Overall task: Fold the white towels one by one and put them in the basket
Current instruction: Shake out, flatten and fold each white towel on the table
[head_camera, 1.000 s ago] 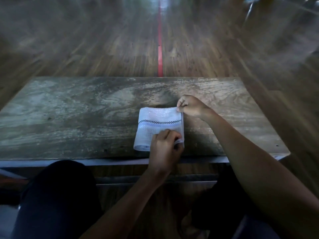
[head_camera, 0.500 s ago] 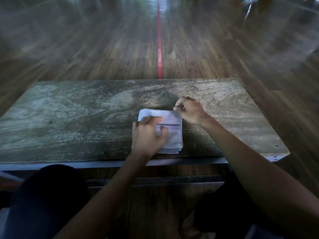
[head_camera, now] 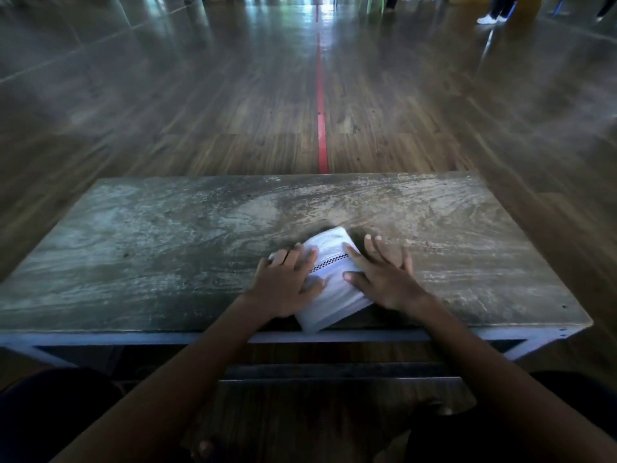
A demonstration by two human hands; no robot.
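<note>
White cotton towel [head_camera: 334,304], folded into a small thick rectangle, lying skewed on the wooden table [head_camera: 167,245], right of centre and close to the near edge, with its nearest corner reaching that edge. Narrow black-and-white checkered band [head_camera: 329,262] woven across the upper face; cloth otherwise plain, layered fold edges visible at the near end. Far end slightly blurred. Left hand [head_camera: 287,284] laid flat over the left part of the towel, fingers straight and pressing down, nothing clasped. Right hand [head_camera: 384,279] likewise flat and spread, thumb and forefinger resting on the right part of the towel, remaining fingers extended onto the tabletop just beside it; no curl around the cloth. Tabletop of worn, grey-streaked timber with pronounced swirling grain, rectangular, set on a pale painted metal frame [head_camera: 133,337]. Dark polished plank floor [head_camera: 233,111] beyond, marked by a straight red line [head_camera: 321,128] running away from the table. Pair of white shoes [head_camera: 489,19] at the far right.
</note>
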